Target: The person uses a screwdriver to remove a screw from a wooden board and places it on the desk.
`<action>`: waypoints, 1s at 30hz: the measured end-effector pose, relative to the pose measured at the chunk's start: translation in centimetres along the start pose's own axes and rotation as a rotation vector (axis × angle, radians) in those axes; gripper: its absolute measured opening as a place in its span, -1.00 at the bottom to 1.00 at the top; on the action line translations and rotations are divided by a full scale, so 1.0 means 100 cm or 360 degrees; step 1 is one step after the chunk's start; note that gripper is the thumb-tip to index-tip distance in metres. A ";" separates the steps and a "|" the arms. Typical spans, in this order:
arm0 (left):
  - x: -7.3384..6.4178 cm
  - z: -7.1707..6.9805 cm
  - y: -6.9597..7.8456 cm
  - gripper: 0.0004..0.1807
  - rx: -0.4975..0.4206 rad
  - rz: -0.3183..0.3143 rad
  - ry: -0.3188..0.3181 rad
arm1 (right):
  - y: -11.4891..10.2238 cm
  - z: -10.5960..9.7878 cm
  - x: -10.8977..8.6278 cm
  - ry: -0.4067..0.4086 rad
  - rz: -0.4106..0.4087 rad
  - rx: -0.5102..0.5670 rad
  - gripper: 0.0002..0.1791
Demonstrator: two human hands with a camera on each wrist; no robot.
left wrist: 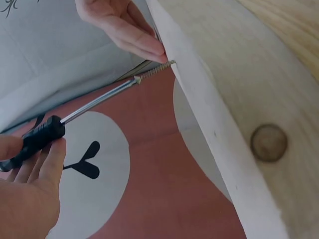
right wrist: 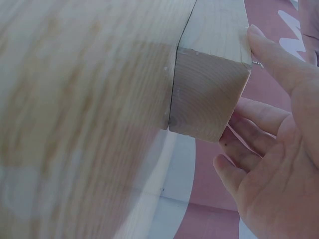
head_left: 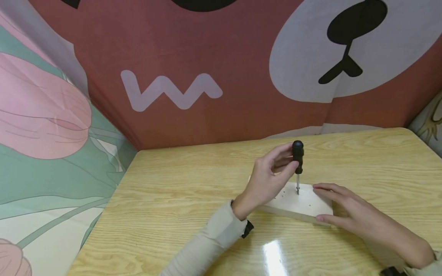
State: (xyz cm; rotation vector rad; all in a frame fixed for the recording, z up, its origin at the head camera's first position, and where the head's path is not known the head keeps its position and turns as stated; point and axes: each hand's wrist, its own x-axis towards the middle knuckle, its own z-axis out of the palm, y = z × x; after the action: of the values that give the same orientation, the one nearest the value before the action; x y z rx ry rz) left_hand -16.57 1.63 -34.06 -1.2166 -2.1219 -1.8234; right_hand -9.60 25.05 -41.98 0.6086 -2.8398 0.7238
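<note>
My left hand [head_left: 264,183] holds a screwdriver [head_left: 298,155] by its black handle, upright over a pale wooden block [head_left: 302,210]. In the left wrist view the shank [left wrist: 94,104] runs to the head of a threaded screw [left wrist: 155,72], whose point meets the block's face. Much of the screw's thread shows outside the wood. My right hand [head_left: 355,211] grips the block's right end, thumb on the near side and fingers at the far corner. The block's square end grain [right wrist: 209,94] shows in the right wrist view. Several small dark holes mark the top, partly covered by my left hand.
The block lies on a light wood-grain table [head_left: 165,199]. Behind the table hangs a reddish-brown cloth [head_left: 193,126] with a cartoon face, and at left a floral cloth [head_left: 41,115]. A round dark knot [left wrist: 269,143] marks the block's side.
</note>
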 end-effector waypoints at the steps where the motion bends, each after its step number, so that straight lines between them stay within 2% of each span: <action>1: 0.000 -0.001 0.001 -0.55 0.0019 -0.0004 -0.0010 | 0.000 0.000 0.000 -0.0001 0.0004 -0.0003 -0.21; 5: 0.002 -0.004 0.002 -0.52 0.0029 -0.0016 -0.0009 | 0.001 0.000 0.000 -0.0001 0.0008 -0.0006 -0.21; 12: 0.003 -0.003 0.000 -0.55 -0.0018 0.0013 0.0030 | 0.003 0.001 -0.001 0.0086 -0.0047 -0.0052 -0.22; 19: 0.002 -0.005 0.001 -0.56 -0.0012 0.0028 0.0031 | 0.001 0.000 -0.001 0.0038 -0.0026 -0.0020 -0.22; 25: 0.003 -0.007 0.002 -0.53 -0.0005 -0.0012 -0.0016 | -0.001 -0.002 0.000 -0.0011 0.0006 0.0002 -0.21; 30: 0.003 -0.007 0.002 -0.53 -0.0002 -0.0038 -0.0017 | -0.001 -0.002 0.000 -0.0012 0.0000 0.0010 -0.21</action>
State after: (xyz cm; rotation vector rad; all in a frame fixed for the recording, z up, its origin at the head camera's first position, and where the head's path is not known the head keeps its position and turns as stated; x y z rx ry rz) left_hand -16.89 1.16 -33.53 -1.2095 -2.1502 -1.8322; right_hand -9.58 25.06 -41.79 0.6134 -2.8455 0.7319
